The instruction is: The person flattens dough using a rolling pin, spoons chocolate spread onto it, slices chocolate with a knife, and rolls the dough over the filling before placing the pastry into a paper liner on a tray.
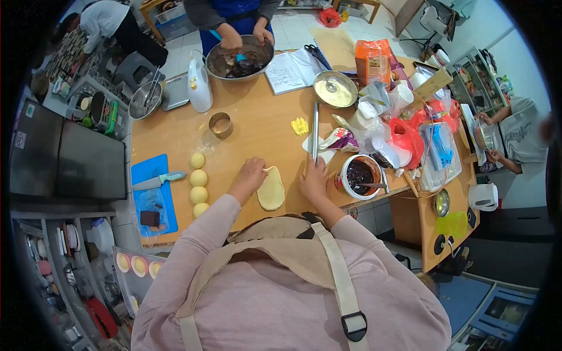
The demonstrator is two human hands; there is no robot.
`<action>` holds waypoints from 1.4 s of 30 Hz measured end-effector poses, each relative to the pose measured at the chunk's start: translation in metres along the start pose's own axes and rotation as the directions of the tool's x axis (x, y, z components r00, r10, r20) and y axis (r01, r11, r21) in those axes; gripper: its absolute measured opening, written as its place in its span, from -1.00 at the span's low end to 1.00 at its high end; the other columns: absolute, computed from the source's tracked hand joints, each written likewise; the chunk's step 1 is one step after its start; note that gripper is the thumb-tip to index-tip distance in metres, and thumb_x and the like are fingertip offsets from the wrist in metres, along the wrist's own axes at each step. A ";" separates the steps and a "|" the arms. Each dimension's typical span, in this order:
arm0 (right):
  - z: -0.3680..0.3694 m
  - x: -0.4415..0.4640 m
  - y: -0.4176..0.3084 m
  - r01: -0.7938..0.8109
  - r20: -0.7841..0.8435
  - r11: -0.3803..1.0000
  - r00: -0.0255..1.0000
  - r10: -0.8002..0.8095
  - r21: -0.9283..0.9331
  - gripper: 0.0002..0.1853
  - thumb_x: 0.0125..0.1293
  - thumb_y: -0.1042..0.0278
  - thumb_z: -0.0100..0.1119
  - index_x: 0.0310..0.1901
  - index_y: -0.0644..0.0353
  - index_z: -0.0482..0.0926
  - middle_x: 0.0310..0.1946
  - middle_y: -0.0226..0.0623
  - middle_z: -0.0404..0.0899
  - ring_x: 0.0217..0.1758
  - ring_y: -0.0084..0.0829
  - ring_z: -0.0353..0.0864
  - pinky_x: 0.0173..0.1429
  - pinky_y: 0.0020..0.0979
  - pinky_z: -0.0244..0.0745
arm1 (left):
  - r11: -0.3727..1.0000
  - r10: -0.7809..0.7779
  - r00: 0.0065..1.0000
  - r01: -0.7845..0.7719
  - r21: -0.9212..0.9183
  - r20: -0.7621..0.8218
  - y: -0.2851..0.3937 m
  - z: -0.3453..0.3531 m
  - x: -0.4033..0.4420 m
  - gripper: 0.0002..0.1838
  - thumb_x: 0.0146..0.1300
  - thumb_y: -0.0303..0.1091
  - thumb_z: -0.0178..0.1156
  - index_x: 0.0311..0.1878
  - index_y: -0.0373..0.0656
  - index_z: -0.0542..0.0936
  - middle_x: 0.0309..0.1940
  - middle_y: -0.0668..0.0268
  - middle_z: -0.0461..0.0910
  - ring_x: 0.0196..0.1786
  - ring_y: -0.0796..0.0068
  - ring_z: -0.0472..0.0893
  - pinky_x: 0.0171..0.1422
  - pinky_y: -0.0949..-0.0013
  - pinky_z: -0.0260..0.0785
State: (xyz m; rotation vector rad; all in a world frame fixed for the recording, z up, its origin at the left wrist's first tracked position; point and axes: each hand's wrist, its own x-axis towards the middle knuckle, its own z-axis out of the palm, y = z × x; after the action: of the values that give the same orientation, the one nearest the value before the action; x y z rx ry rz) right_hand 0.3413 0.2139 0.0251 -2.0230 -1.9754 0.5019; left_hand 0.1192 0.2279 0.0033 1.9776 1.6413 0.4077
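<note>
A flattened oval of pale dough [271, 190] lies on the wooden table in front of me. My left hand [252, 175] is at its upper left edge, the fingers closed on the rim of the dough. To the right, my right hand [314, 176] is closed around the near end of a metal rolling pin [316, 128], which points away from me. Beside that hand stands a white tub [346, 188] of dark filling with a utensil in it. Several round dough balls [198, 178] form a row left of my left hand.
A blue cutting board [170, 202] with a knife [158, 181] and dark block [150, 218] lies left. A metal ring [220, 125] stands farther back. Across the table, another person's hands work at a mixing bowl [213, 61]. Bags and containers crowd the right side, near a yellow-filled bowl [322, 93].
</note>
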 end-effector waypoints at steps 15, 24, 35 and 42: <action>-0.004 0.014 -0.035 0.510 0.251 0.777 0.750 -0.612 0.370 -0.82 0.21 0.34 0.26 -0.17 0.16 0.68 -0.38 -0.12 0.67 -0.31 -0.10 0.66 -0.18 -0.22 0.55 | 0.961 0.218 0.972 -0.230 -0.154 -0.087 0.019 -0.024 -0.045 -0.77 0.11 -0.41 0.31 -0.15 -0.17 0.55 -0.29 0.17 0.63 -0.18 0.09 0.62 -0.09 0.13 0.46; -0.062 0.008 -0.055 0.439 0.379 0.788 0.705 -0.599 0.431 -0.82 0.20 0.36 0.23 -0.18 0.18 0.68 -0.35 -0.12 0.69 -0.25 -0.12 0.68 -0.13 -0.19 0.55 | 0.950 0.264 0.965 -0.258 -0.177 0.011 0.044 -0.085 -0.061 -0.84 0.12 -0.38 0.33 -0.25 -0.20 0.62 -0.34 0.19 0.64 -0.23 0.18 0.63 -0.13 0.20 0.46; -0.128 0.062 -0.108 0.633 -0.019 0.635 0.715 -0.699 0.442 -0.84 0.14 0.50 0.30 -0.21 0.27 0.65 -0.27 -0.17 0.64 -0.19 -0.22 0.64 -0.11 -0.30 0.53 | 0.940 0.332 0.931 -0.313 0.139 -0.149 0.077 -0.188 -0.012 -0.83 0.10 -0.35 0.34 -0.24 -0.15 0.65 -0.35 0.26 0.67 -0.22 0.21 0.64 -0.10 0.16 0.44; -0.068 0.073 -0.096 0.744 -0.315 0.644 0.663 -0.679 0.179 -0.87 0.10 0.44 0.31 -0.27 0.14 0.69 -0.32 -0.24 0.64 -0.15 -0.20 0.61 0.06 -0.16 0.40 | 0.890 0.414 0.829 -0.281 0.361 -0.376 0.046 -0.145 0.009 -0.94 0.08 -0.32 0.31 -0.38 -0.04 0.64 -0.43 0.34 0.65 -0.23 0.27 0.64 -0.10 0.16 0.38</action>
State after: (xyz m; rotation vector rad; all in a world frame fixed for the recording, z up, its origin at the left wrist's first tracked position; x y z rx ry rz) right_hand 0.2846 0.2938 0.1231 -0.9195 -2.1799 0.3253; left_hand 0.0789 0.2615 0.1466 2.5759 1.6649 0.8566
